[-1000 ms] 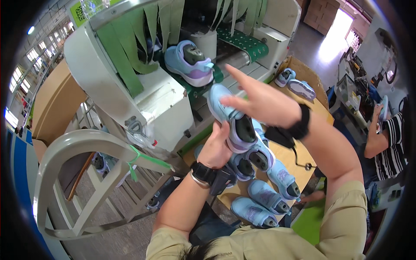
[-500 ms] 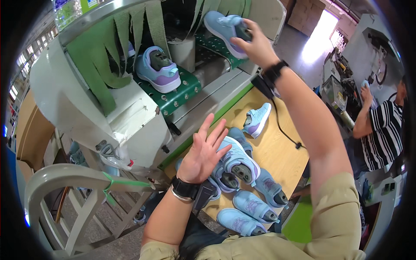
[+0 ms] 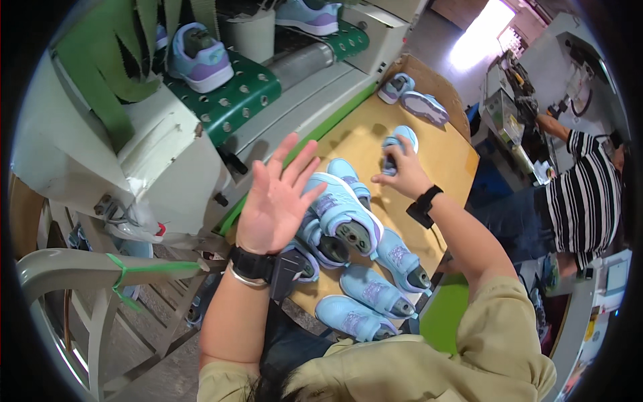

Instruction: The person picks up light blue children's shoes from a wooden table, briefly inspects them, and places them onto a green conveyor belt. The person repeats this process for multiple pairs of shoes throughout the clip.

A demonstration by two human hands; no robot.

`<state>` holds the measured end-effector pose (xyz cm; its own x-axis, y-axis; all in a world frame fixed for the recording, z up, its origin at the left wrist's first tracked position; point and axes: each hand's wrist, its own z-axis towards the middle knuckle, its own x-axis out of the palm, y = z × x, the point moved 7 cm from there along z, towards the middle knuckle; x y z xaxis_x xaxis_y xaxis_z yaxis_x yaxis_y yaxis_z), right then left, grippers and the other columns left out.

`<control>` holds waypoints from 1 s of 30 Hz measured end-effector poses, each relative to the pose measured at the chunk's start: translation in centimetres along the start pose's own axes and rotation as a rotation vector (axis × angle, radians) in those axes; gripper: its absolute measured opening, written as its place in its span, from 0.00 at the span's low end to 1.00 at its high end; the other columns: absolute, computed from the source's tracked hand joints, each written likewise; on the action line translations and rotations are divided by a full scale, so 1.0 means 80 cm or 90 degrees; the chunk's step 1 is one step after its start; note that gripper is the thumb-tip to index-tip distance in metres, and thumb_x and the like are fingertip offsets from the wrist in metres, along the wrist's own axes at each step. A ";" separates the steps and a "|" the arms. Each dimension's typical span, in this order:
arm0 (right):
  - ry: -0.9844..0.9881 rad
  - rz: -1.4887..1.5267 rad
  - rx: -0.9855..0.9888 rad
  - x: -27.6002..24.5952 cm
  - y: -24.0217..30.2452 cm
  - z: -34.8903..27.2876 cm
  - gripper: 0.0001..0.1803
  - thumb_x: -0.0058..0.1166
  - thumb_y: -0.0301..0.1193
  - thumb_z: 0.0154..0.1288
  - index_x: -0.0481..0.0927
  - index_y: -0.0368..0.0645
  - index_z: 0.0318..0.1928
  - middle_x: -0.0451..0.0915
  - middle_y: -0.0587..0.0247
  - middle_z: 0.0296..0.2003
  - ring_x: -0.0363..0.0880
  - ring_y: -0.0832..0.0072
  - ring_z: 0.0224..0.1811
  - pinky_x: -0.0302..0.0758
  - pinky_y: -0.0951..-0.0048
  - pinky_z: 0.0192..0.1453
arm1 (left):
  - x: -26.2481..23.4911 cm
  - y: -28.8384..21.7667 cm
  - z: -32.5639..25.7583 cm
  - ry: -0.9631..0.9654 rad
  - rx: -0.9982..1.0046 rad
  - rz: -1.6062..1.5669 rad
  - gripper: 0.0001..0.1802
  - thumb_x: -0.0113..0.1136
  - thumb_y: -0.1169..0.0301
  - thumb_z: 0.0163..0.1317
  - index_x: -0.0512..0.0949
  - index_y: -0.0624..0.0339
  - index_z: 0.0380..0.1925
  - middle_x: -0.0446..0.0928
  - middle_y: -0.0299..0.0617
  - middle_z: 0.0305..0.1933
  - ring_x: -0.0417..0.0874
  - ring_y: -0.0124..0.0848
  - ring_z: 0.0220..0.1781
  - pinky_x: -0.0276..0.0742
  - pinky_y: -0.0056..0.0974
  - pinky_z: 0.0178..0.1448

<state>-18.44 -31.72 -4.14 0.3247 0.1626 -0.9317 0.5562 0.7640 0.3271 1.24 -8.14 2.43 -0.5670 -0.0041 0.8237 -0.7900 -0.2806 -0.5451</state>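
My right hand (image 3: 407,173) has its fingers closed round a light blue shoe (image 3: 410,135) above the wooden table (image 3: 338,141). With palm up and fingers spread, my left hand (image 3: 271,208) holds nothing. It hovers beside a pile of light blue shoes, where a white-soled shoe (image 3: 347,213) lies across others. Dark grey lasts fill the openings of several of them. On the green perforated conveyor belt (image 3: 251,94) stand a blue-and-purple shoe (image 3: 201,59) and, farther right, another shoe (image 3: 309,16).
A cardboard piece (image 3: 435,84) edges the table's far end, next to two more shoes, one sole outward. Green strips (image 3: 87,74) hang over the machine's opening. A grey metal frame (image 3: 100,275) stands at left. A person in a striped shirt (image 3: 579,194) works at right.
My right hand has let go of a shoe on the belt, come down to the table and taken hold of another shoe. My view has shifted; my left hand stays open.
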 end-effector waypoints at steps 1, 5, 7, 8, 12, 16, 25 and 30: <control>-0.064 0.057 0.118 -0.012 -0.023 -0.021 0.41 0.78 0.46 0.44 0.69 0.41 0.53 0.58 0.35 0.66 0.61 0.39 0.67 0.68 0.55 0.68 | 0.002 -0.001 0.000 0.002 0.000 0.004 0.48 0.44 0.34 0.67 0.50 0.52 0.76 0.47 0.55 0.79 0.48 0.49 0.80 0.49 0.57 0.77; -0.244 0.295 0.389 -0.035 -0.133 -0.089 0.42 0.76 0.38 0.49 0.64 0.34 0.57 0.67 0.43 0.62 0.70 0.51 0.63 0.73 0.59 0.62 | 0.007 0.000 -0.001 0.010 0.004 0.013 0.48 0.45 0.34 0.67 0.50 0.55 0.76 0.48 0.57 0.79 0.49 0.50 0.80 0.50 0.57 0.77; -0.251 0.500 0.459 -0.028 -0.151 -0.122 0.44 0.76 0.36 0.51 0.61 0.33 0.61 0.69 0.47 0.60 0.71 0.57 0.62 0.74 0.61 0.61 | 0.001 0.006 0.003 0.011 -0.005 0.022 0.48 0.46 0.35 0.67 0.51 0.55 0.75 0.49 0.57 0.79 0.50 0.50 0.80 0.51 0.57 0.77; -0.229 0.583 0.471 -0.018 -0.163 -0.142 0.46 0.75 0.35 0.51 0.60 0.33 0.64 0.70 0.48 0.60 0.72 0.59 0.62 0.74 0.62 0.61 | 0.000 0.011 0.003 0.004 -0.012 0.018 0.47 0.46 0.35 0.68 0.51 0.56 0.75 0.49 0.57 0.78 0.51 0.50 0.79 0.53 0.56 0.77; -0.159 0.467 0.419 -0.036 -0.129 -0.193 0.48 0.74 0.32 0.51 0.60 0.41 0.70 0.72 0.49 0.59 0.71 0.63 0.63 0.71 0.62 0.65 | 0.002 0.010 0.000 0.006 -0.009 0.043 0.47 0.46 0.36 0.68 0.51 0.57 0.75 0.51 0.58 0.78 0.52 0.50 0.79 0.53 0.57 0.77; 0.039 0.160 0.209 -0.066 -0.045 -0.236 0.41 0.71 0.29 0.49 0.66 0.44 0.65 0.73 0.49 0.55 0.73 0.59 0.58 0.71 0.63 0.63 | -0.001 0.006 -0.005 0.012 -0.007 0.041 0.46 0.44 0.37 0.70 0.51 0.60 0.75 0.49 0.59 0.78 0.51 0.50 0.79 0.52 0.58 0.77; 0.124 0.419 0.378 -0.076 -0.029 -0.288 0.25 0.62 0.37 0.67 0.73 0.42 0.60 0.80 0.58 0.47 0.79 0.77 0.40 0.77 0.73 0.44 | -0.003 0.009 -0.002 0.015 -0.009 0.010 0.44 0.42 0.39 0.72 0.52 0.60 0.74 0.50 0.58 0.78 0.51 0.51 0.79 0.53 0.57 0.77; 0.024 0.236 0.362 -0.079 -0.115 -0.231 0.25 0.62 0.39 0.67 0.75 0.35 0.57 0.80 0.56 0.47 0.80 0.70 0.46 0.77 0.69 0.52 | -0.013 0.007 -0.001 -0.012 -0.007 0.016 0.44 0.43 0.38 0.71 0.53 0.60 0.74 0.50 0.58 0.78 0.53 0.52 0.79 0.54 0.57 0.77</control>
<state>-39.77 -28.22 -4.16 0.5504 0.3795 -0.7436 0.7326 0.2076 0.6482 1.36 -8.25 1.26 -0.5829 -0.0290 0.8120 -0.7778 -0.2691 -0.5679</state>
